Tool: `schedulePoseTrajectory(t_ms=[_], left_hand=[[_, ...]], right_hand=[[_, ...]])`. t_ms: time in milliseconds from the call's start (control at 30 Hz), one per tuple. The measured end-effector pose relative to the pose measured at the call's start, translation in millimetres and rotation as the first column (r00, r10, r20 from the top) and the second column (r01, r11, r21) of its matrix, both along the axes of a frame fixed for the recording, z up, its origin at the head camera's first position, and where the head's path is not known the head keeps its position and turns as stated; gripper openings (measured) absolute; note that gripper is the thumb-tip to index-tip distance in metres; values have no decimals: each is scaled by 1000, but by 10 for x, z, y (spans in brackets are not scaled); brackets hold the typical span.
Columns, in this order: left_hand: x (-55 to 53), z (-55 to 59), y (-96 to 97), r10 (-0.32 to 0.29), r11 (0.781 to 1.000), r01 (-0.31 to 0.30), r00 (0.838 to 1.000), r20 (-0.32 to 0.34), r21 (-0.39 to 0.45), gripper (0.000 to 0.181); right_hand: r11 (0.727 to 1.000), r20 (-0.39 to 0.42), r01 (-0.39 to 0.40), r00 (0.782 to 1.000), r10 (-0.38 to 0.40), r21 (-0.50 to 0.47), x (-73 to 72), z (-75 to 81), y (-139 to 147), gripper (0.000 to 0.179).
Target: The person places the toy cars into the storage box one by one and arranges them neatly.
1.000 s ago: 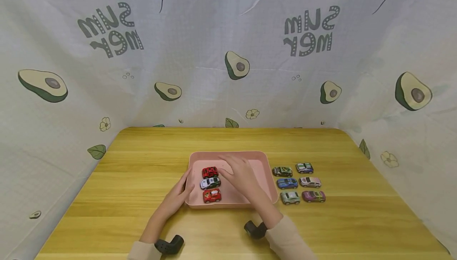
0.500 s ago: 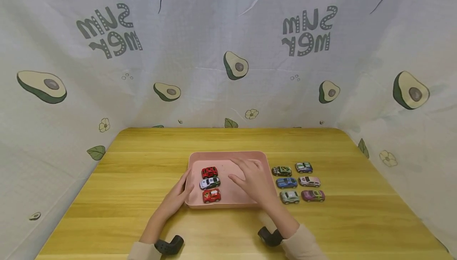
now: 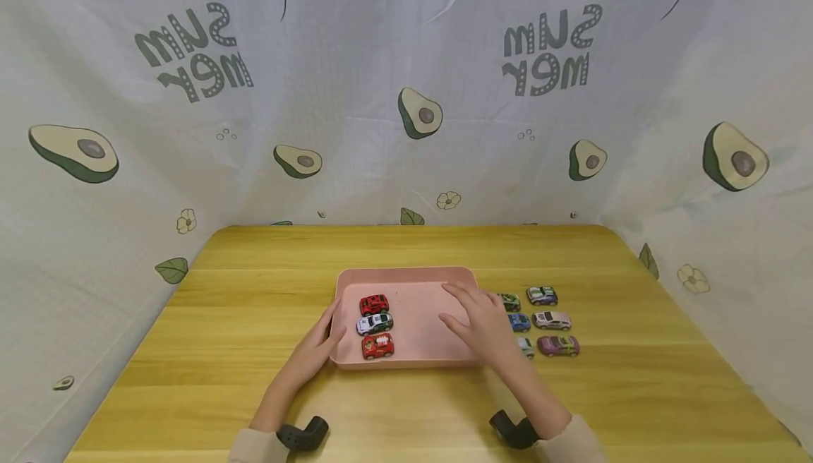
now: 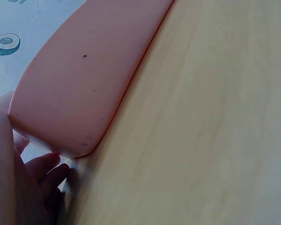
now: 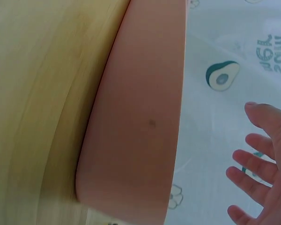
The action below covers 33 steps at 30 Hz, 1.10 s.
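Observation:
A shallow pink tray (image 3: 416,322) lies on the wooden table. My left hand (image 3: 314,346) grips its left end, thumb over the rim and fingers along the outside wall; the left wrist view shows those fingertips (image 4: 47,164) against the tray's outside. Inside, near that hand, stand a red spotted toy car (image 3: 374,304), a white toy car (image 3: 375,323) and a red toy car (image 3: 377,346) in a column. Over the tray's right end is my right hand (image 3: 485,325), fingers spread and holding nothing. In the right wrist view it is above the tray's wall (image 5: 136,117).
Right of the tray, toy cars stand in two columns. The nearer column, with a blue car (image 3: 519,322), is partly hidden by my right hand. Farther out are a blue-white car (image 3: 542,296), a pink-white car (image 3: 551,320) and a purple car (image 3: 558,345). A patterned curtain (image 3: 356,110) hangs behind.
My right hand has moved right across the tray, away from the three cars in it, and now covers part of the nearer outside column. The left hand has stayed at the tray's end.

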<state>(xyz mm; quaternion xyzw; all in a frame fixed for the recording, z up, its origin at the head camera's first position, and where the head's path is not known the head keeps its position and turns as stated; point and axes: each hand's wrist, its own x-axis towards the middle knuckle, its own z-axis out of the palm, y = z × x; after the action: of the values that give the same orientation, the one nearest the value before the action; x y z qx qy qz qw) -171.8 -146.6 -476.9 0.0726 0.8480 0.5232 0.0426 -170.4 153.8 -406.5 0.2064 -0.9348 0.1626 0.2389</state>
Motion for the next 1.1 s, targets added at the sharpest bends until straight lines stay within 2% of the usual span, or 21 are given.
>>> schedulePoseTrajectory(t_ms=[200,467,733,900,1000,1100], left_hand=[[-14,-7,-4,-1,1000,1,1000,2,5,61],[-19,16,-1,-13,1000,13,1000,0,14,61],[-20,5,-1,-11,1000,11,1000,7,13,61],[-18,-3,-3,-12,1000,12,1000,10,27,61],[1,27,1,-8,1000,8,1000,19,28,60],[45,128,20,-10,999,9,999,33,35,60]], right_hand=[[998,-12,53,999,-53,35,48,13,208,49],[995,139,103,985,-104,12,143,54,483,50],[996,200,85,976,-85,10,209,-7,838,50],[995,227,98,969,-97,7,209,-68,1086,50],[993,267,117,957,-113,2,186,-94,1237,50],[992,322,130,939,-124,3,163,-120,1374,51]])
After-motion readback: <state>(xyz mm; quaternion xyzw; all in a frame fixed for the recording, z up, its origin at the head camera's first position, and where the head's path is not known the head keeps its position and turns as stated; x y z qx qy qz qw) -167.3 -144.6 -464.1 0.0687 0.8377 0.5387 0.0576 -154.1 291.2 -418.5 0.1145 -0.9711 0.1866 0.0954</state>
